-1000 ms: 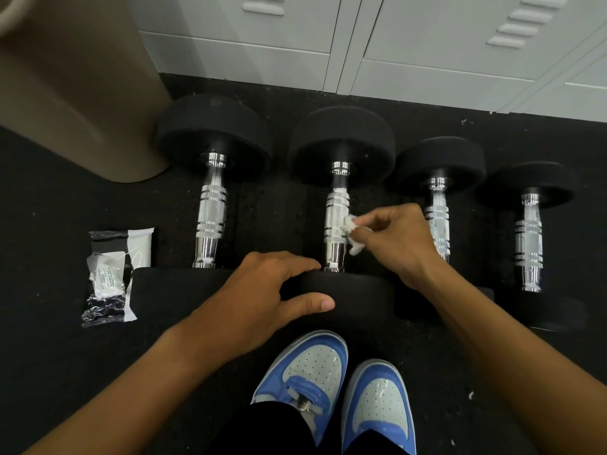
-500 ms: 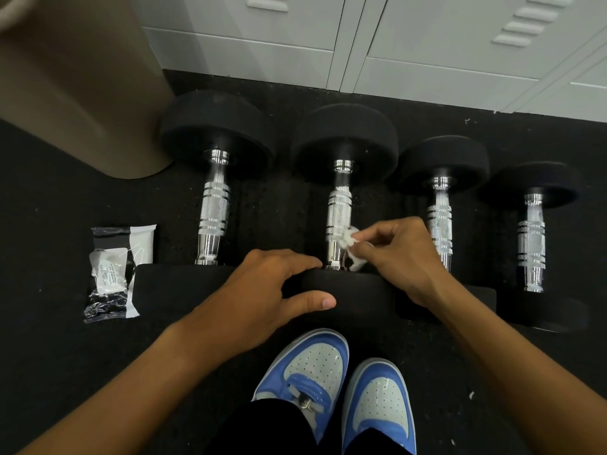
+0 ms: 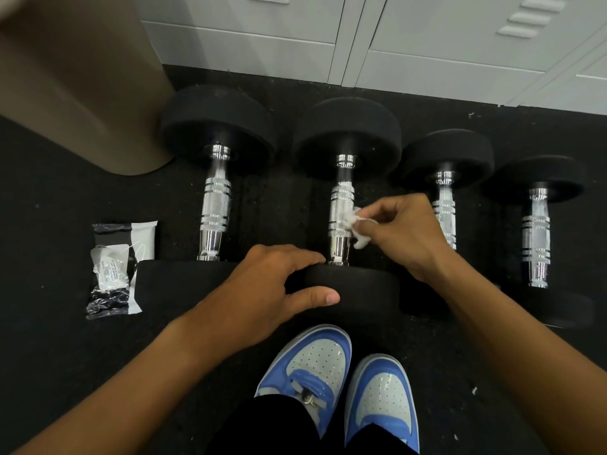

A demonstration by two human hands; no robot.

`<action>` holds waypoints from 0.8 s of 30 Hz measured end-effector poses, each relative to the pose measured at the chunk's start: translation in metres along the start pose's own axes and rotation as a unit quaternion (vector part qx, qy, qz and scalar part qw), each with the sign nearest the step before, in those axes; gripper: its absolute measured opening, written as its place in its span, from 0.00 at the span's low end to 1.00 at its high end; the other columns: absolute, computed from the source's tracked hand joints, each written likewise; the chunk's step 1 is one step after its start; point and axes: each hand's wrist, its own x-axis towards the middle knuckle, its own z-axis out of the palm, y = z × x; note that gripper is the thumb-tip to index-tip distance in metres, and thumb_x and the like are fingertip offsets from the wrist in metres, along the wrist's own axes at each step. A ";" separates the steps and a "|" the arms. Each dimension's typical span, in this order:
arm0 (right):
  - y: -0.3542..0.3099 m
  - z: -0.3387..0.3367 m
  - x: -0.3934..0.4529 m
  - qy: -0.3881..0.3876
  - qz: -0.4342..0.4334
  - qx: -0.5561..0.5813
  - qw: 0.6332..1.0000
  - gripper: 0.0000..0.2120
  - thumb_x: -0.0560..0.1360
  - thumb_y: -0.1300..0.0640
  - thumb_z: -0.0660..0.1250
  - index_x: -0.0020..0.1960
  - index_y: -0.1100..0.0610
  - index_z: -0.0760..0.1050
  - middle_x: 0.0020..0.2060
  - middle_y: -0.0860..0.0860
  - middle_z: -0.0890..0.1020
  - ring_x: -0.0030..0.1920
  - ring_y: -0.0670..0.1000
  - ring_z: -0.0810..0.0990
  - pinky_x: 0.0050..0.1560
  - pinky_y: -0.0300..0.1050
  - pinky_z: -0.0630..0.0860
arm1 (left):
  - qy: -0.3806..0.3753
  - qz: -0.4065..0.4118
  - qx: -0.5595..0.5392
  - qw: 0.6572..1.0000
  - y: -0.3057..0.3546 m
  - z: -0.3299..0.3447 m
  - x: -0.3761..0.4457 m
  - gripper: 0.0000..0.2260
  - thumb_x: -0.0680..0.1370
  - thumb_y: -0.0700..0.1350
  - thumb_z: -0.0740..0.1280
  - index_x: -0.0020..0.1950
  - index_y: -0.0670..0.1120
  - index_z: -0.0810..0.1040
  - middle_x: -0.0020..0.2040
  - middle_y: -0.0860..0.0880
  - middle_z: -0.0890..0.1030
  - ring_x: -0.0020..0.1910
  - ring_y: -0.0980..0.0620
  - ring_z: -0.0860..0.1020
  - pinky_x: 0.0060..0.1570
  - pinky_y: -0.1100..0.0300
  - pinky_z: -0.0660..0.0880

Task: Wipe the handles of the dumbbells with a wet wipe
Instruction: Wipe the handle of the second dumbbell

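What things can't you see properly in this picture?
Head view only:
- Small print on the crinkly black-and-white wipe packet: too small to read.
- Third chrome dumbbell handle: lower part hidden behind the right hand.
- Tall beige plastic bin: top cut off by the edge.
- Grey metal lockers: only the bottoms show.

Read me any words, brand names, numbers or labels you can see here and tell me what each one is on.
Nothing here is readable.
Wipe packet: its white label carries small print, too blurred to read.
Dumbbells: no numbers or marks show on the black ends or chrome handles.
Sneakers: no logo or text shows.
Lockers: only vent slots, no text.
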 end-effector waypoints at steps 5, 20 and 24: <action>0.006 -0.001 -0.016 -0.043 0.018 -0.050 0.998 0.06 0.65 0.62 0.76 0.34 0.52 0.82 0.33 0.49 0.84 0.38 0.46 0.83 0.47 0.43 0.78 | -0.006 -0.004 0.006 1.000 0.000 -0.001 -0.001 0.30 0.68 0.67 0.62 0.66 0.55 0.74 0.58 0.59 0.77 0.59 0.61 0.72 0.58 0.65 0.71; -0.009 -0.004 -0.001 -0.013 -0.009 -0.034 0.999 0.04 0.66 0.60 0.74 0.36 0.53 0.81 0.31 0.49 0.85 0.37 0.44 0.84 0.48 0.45 0.79 | 0.003 0.007 0.002 1.000 0.000 0.000 0.000 0.31 0.67 0.67 0.61 0.65 0.54 0.76 0.55 0.58 0.79 0.54 0.64 0.74 0.51 0.73 0.69; -0.002 -0.004 -0.020 -0.064 0.007 -0.066 0.996 0.05 0.65 0.60 0.75 0.34 0.52 0.82 0.32 0.49 0.84 0.37 0.46 0.83 0.47 0.48 0.80 | 0.002 0.002 0.000 1.000 -0.003 0.000 0.000 0.32 0.66 0.69 0.60 0.65 0.54 0.75 0.56 0.58 0.78 0.57 0.61 0.74 0.56 0.65 0.72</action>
